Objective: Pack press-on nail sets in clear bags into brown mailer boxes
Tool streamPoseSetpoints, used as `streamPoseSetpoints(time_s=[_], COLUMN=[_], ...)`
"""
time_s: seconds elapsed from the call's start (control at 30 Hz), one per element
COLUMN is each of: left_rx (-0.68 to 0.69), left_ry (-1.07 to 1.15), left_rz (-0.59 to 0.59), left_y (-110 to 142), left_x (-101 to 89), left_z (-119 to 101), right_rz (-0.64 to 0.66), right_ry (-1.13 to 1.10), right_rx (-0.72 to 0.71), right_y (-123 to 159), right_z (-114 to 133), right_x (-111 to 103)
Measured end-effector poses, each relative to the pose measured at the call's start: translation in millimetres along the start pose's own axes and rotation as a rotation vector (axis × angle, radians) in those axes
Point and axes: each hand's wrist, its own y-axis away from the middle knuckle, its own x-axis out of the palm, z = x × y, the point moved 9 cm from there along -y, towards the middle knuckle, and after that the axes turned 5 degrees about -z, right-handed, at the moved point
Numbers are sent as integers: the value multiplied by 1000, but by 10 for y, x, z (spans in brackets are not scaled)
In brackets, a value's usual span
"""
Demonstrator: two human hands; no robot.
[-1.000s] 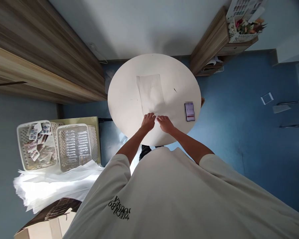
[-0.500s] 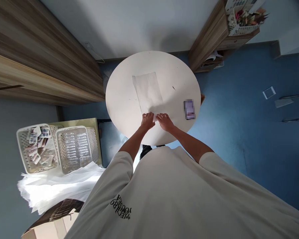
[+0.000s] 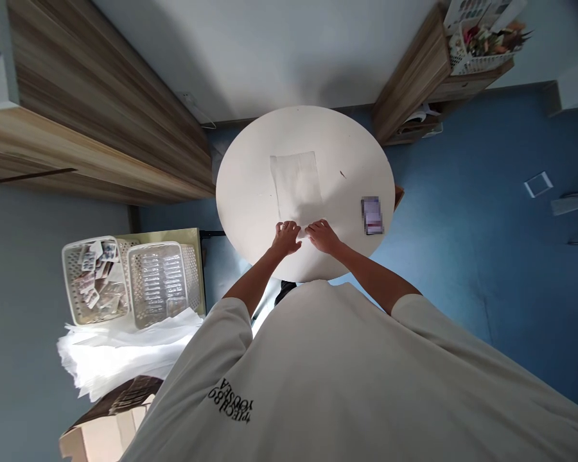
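A thin, whitish, slightly see-through sheet (image 3: 297, 183) lies flat on the round white table (image 3: 241, 173). Its near end is gathered under my fingers. My left hand (image 3: 286, 238) grips the near left corner, fingers curled over it. Close beside it, my right hand (image 3: 323, 237) pinches the near right corner with bent fingers. A small whitish bit of the gathered end shows between the hands; whether anything is wrapped inside it is hidden.
A phone with a blurred screen (image 3: 372, 215) lies at the table's right, and a small dark mark (image 3: 343, 174) beyond the sheet. To the left stand two white baskets (image 3: 131, 282) with packets and clear plastic pieces, white sheets (image 3: 110, 359) and a cardboard box (image 3: 103, 439). A wooden cabinet (image 3: 409, 77) stands back right.
The flat part of the sheet looks a little shorter and lies straighter, its far edge nearer my hands. Both hands stay at its near end. The whole view has shifted slightly.
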Motion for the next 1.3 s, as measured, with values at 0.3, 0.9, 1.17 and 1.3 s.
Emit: streamPoseSetpoints(time_s=[0.3, 0.9, 1.17, 1.3], left_rx=[-28, -133, 32, 53], left_ry=[43, -3, -58, -78], left_rz=[27, 67, -73, -15], left_y=[33, -105, -61, -67], left_x=[-20, 139, 85, 225], left_z=[62, 120, -84, -82], right_rz=[57, 148, -57, -39], right_ry=[-23, -98, -25, -26], right_rx=[57, 384, 311, 237], right_y=[-60, -16, 42, 94], right_z=[-6, -371, -333, -226], right_x=[40, 313, 180, 206])
